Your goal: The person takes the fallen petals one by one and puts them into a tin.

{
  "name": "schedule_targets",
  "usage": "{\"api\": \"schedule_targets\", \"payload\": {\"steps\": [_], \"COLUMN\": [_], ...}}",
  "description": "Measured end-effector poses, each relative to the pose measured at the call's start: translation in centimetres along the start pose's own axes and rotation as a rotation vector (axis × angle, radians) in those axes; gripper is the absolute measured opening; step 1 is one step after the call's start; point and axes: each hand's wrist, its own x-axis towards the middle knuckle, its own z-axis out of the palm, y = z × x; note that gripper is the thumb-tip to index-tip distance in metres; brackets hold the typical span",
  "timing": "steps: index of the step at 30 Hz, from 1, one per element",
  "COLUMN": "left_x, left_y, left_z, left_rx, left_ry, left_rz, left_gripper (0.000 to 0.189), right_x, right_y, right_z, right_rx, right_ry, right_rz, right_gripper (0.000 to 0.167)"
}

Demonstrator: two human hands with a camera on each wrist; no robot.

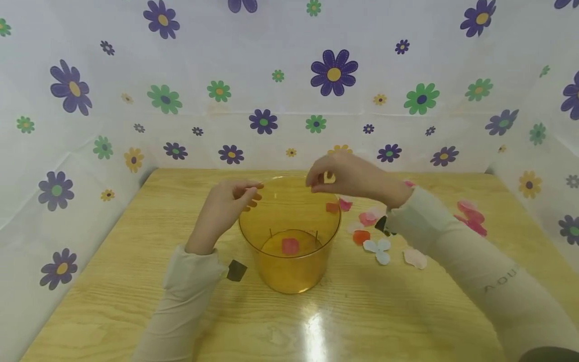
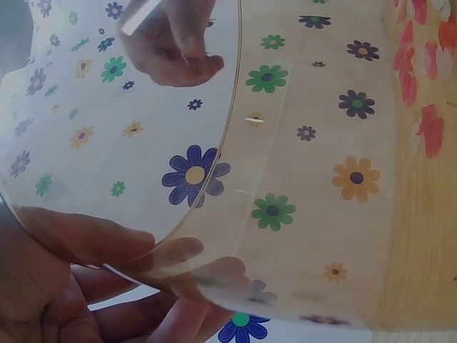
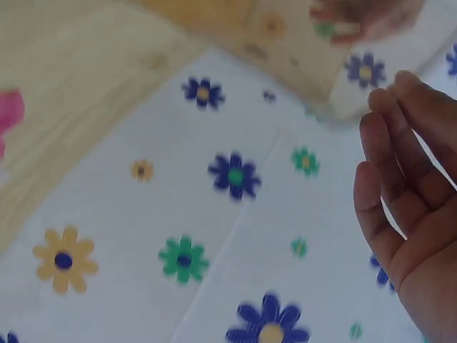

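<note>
A see-through amber bucket (image 1: 291, 274) stands upright on the wooden table. At its left rim, my left hand (image 1: 220, 213) pinches the edge between thumb and fingers; in the left wrist view the fingers (image 2: 193, 314) show through the clear wall. Over the right side of the rim hovers my right hand (image 1: 346, 176), its fingers loosely bent. The right wrist view shows that hand (image 3: 421, 207) with nothing visible between its fingers. A pinkish-red petal (image 1: 290, 246) appears inside the bucket, near its bottom. Through the right wall a red petal (image 1: 332, 207) shows; I cannot tell which side of it.
Right of the bucket lie several loose petals, among them an orange-red petal (image 1: 361, 237), a white petal cluster (image 1: 377, 250), a pale pink petal (image 1: 415, 258) and dark pink petals (image 1: 472, 218). Flower-printed white cloth (image 1: 289, 100) surrounds the table (image 1: 217, 322) at back and sides.
</note>
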Motion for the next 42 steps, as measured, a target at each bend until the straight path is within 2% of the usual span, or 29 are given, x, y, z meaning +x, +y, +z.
{"api": "schedule_targets", "payload": {"steps": [3,6,11,15,19,27,33,42], "left_x": [0.0,-0.1,-0.2,-0.3,-0.4,-0.6,-0.4,-0.2], "left_y": [0.0,0.1,0.2,0.2,0.1,-0.1,0.0,0.3], "left_z": [0.0,-0.1,-0.4,-0.5,-0.6,-0.6,-0.1,0.1], "left_rx": [0.006,0.013,0.031,0.035,0.027,0.026,0.008,0.012], "left_ry": [0.008,0.009,0.012,0.015,0.017,0.018,0.013,0.007], "left_rz": [0.007,0.006,-0.003,-0.007,-0.012,-0.023,-0.024,-0.007], "left_gripper": [0.03,0.03,0.031,0.031,0.031,0.031,0.031,0.031], "right_x": [-0.6,-1.5,-3.4,-4.8,-4.9,-1.7,-0.6,-0.3], "right_y": [2.1,4.7,9.6,13.3,15.8,16.5,17.0,16.9], "right_z": [-1.6,-2.3,-1.5,0.5,3.1,6.8,8.3,8.7], "right_rx": [-0.01,-0.024,-0.01,0.03,0.069,0.074,0.085,0.099], "right_ry": [0.096,0.124,0.052,-0.028,-0.081,-0.14,-0.173,-0.21], "right_rz": [0.08,0.225,0.458,0.571,0.589,0.428,0.511,0.618], "right_gripper": [0.012,0.014,0.016,0.019,0.021,0.019,0.023,0.022]}}
